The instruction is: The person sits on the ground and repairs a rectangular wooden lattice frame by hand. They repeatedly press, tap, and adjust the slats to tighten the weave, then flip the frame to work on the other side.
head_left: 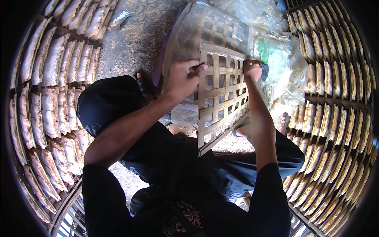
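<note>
Two bare hands hold a woven lattice panel in the head view, and from where I stand it is raised and tilted in front of the sitter's lap, between the bent legs. The left hand pinches the upper part of the near-left edge between thumb and fingers. The right hand is curled at the upper right corner; I can't tell how its hidden fingers sit. Whether the lower corner touches the dark trousers is unclear too.

Behind the panel lies a clear plastic bag with more lattice showing through, and loose crumpled plastic spreads to the right.

To handle it well, I'd pinch the firm rim rather than the thin slats, support both sides evenly so the weave doesn't twist, and mind any rough ends, which could snag that film.
</note>
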The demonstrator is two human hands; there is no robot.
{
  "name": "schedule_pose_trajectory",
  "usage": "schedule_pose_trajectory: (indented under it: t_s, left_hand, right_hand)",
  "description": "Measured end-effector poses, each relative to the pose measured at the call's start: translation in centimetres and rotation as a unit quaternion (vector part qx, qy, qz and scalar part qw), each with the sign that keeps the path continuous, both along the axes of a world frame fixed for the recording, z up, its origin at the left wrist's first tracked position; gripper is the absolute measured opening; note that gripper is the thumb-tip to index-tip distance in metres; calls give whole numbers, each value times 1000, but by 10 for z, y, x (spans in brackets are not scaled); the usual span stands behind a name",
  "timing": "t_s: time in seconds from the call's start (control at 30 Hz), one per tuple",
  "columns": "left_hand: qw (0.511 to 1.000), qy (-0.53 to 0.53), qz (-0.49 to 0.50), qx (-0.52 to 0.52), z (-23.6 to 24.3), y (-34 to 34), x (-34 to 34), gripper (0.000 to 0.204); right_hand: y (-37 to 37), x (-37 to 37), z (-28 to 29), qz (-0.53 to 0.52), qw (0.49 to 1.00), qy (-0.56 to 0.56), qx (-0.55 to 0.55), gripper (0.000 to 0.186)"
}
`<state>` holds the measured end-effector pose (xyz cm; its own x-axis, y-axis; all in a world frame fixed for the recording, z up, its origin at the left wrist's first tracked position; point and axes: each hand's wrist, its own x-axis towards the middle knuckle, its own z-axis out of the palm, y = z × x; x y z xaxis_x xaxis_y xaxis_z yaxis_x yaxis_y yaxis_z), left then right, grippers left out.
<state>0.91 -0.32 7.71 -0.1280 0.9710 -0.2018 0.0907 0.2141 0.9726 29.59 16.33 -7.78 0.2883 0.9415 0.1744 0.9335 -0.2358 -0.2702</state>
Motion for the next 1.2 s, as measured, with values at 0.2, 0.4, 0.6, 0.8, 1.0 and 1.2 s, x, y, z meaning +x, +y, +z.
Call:
schedule_pose_trajectory:
  t_s: [0.2, 0.4, 0.6, 0.8, 1.0, 1.2]
  left_hand:
    - [1000, 23, -6, 1, -4, 1, 0, 31]
    - [1000, 18, 2, -1, -10, 0, -2, 31]
    - [1000, -2, 1, -14, -9, 2, 0, 33]
    - [997, 44, 55, 28, -8, -7, 2, 27]
    - [993, 35, 45, 107, -23, -1, 9, 25]
    - [995, 55, 60, 61, -28, -3, 1, 20]
  right_hand:
    - [-6, 2, 0, 83, 995, 15, 57, 20]
    - [-10, 5, 4, 153, 982, 1, 110, 17]
    - [-14, 35, -8, 118, 968, 104, 195, 11]
    - [-46, 112, -50, -128, 972, 60, 187, 34]
    - [-97, 305, -106, -357, 922, 151, -8, 36]
    - [-103, 208, -55, -83, 994, 21, -70, 28]
